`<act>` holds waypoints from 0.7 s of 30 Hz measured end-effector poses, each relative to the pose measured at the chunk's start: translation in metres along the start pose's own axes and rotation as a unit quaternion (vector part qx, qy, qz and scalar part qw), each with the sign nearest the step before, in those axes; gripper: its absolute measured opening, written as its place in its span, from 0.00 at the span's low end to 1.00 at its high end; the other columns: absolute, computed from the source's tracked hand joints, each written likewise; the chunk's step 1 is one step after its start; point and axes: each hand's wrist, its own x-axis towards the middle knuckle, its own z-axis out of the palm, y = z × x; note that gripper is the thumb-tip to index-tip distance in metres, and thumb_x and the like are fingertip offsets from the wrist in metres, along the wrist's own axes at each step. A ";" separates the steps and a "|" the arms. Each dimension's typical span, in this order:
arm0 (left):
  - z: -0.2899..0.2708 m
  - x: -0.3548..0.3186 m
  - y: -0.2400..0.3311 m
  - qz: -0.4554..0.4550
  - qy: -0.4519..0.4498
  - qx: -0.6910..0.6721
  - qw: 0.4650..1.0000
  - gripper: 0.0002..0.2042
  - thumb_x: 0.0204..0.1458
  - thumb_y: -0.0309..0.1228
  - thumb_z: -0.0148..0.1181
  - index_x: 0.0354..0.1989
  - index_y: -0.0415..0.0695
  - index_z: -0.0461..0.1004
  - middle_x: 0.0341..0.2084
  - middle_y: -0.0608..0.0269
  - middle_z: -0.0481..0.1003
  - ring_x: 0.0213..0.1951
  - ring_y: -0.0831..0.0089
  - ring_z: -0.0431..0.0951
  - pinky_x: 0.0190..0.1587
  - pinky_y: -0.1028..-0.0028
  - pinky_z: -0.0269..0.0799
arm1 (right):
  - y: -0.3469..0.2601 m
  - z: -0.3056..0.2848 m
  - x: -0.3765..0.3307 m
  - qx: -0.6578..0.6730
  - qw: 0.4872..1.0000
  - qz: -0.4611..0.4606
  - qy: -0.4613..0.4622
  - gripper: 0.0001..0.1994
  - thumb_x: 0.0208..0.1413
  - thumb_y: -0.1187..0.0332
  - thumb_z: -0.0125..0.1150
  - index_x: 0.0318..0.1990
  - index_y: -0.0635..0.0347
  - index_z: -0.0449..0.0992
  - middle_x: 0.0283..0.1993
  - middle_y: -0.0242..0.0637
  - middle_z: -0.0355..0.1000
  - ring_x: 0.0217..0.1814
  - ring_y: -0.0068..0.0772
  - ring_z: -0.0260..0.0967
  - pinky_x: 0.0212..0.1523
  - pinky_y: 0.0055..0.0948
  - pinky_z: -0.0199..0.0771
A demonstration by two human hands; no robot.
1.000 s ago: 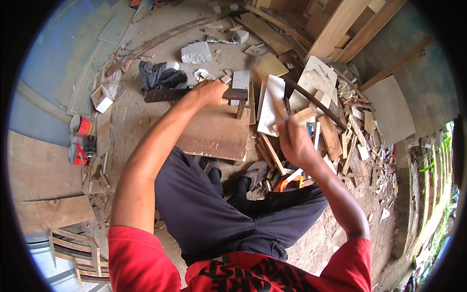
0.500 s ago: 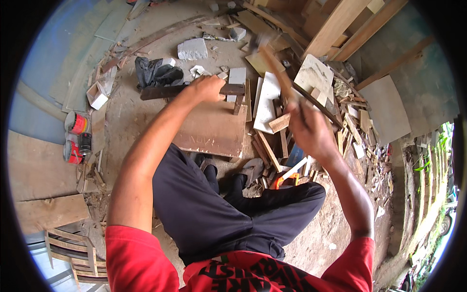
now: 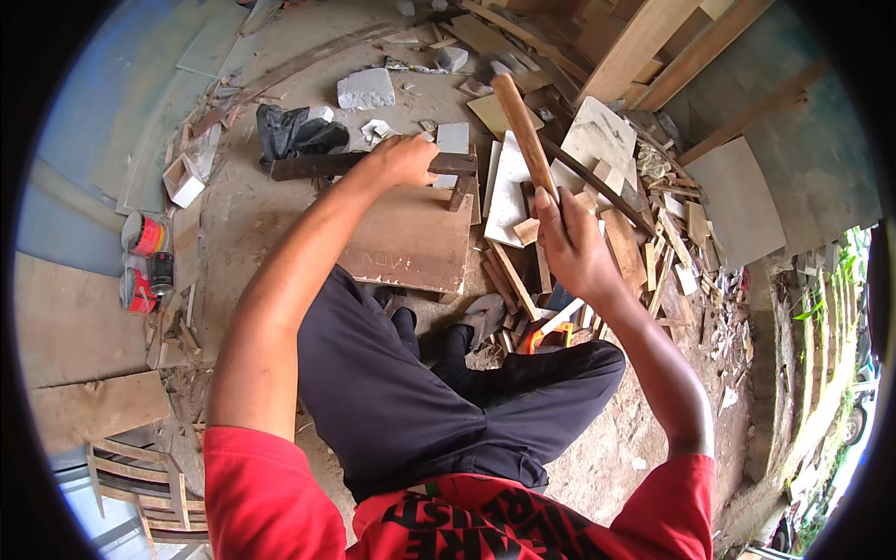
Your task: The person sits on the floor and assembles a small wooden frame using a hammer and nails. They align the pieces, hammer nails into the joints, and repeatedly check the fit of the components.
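Note:
My left hand (image 3: 403,161) is closed around a dark wooden bar (image 3: 317,167), which has a short crosspiece (image 3: 460,193) at its right end. Under the bar lies a brown wooden board (image 3: 401,233), in front of my knees. In my right hand (image 3: 574,245), raised to the right of the board, is a hammer (image 3: 525,135) gripped by its wooden handle. The handle points up and away from me; the hammer's head is hard to make out at the far end.
Scrap wood (image 3: 653,252) is heaped at the right, with an orange-handled saw (image 3: 549,338) near my knee. A black plastic bag (image 3: 297,135) and a pale block (image 3: 366,89) lie beyond the board. Paint cans (image 3: 145,233) stand at the left; tall planks (image 3: 644,47) lean far right.
My right hand and the hammer have shifted a little to the left, and the handle, blurred before, is now sharp. The left hand keeps its grip on the bar, almost unmoved.

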 end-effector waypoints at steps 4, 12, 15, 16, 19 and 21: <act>0.001 -0.003 0.003 0.008 0.022 -0.016 1.000 0.20 0.46 0.42 0.68 0.39 0.37 0.79 0.38 0.44 0.80 0.43 0.48 0.81 0.47 0.57 0.77 | 0.047 0.016 0.008 -0.088 0.993 -0.073 0.017 0.23 0.70 0.50 0.44 0.32 0.62 0.71 0.20 0.32 0.65 0.22 0.23 0.64 0.22 0.32 0.62; 0.005 0.005 0.002 0.009 -0.005 -0.003 1.000 0.21 0.47 0.43 0.68 0.40 0.36 0.79 0.39 0.44 0.80 0.43 0.49 0.81 0.47 0.58 0.78 | 0.035 0.012 0.014 0.046 0.990 -0.082 0.107 0.18 0.70 0.57 0.45 0.39 0.68 0.67 0.21 0.53 0.69 0.26 0.53 0.73 0.28 0.40 0.69; 0.007 0.003 -0.005 0.005 0.016 -0.006 1.000 0.20 0.46 0.42 0.68 0.39 0.36 0.79 0.38 0.44 0.80 0.42 0.49 0.81 0.46 0.58 0.78 | 0.045 0.001 0.015 -0.045 0.992 0.085 -0.081 0.22 0.70 0.52 0.43 0.34 0.64 0.69 0.18 0.34 0.65 0.16 0.28 0.65 0.17 0.34 0.64; 0.007 0.002 -0.007 0.003 0.020 -0.002 1.000 0.19 0.46 0.42 0.68 0.38 0.36 0.79 0.37 0.44 0.80 0.42 0.49 0.81 0.46 0.58 0.78 | 0.040 -0.006 0.017 -0.037 0.992 0.105 -0.067 0.22 0.70 0.52 0.43 0.34 0.63 0.68 0.18 0.31 0.63 0.15 0.27 0.64 0.16 0.33 0.64; 0.000 -0.001 -0.002 0.007 0.015 -0.004 1.000 0.20 0.46 0.42 0.68 0.39 0.37 0.79 0.37 0.44 0.80 0.43 0.49 0.81 0.47 0.58 0.77 | 0.030 -0.009 0.012 0.016 0.999 0.042 0.022 0.26 0.69 0.49 0.45 0.35 0.69 0.70 0.24 0.55 0.71 0.29 0.50 0.74 0.33 0.44 0.69; -0.004 0.005 0.005 0.009 0.001 0.003 1.000 0.20 0.46 0.42 0.68 0.38 0.37 0.79 0.37 0.44 0.80 0.43 0.49 0.81 0.47 0.58 0.77 | 0.030 -0.005 0.017 0.031 0.998 0.032 0.033 0.26 0.69 0.49 0.44 0.35 0.69 0.69 0.25 0.54 0.71 0.30 0.49 0.75 0.33 0.45 0.69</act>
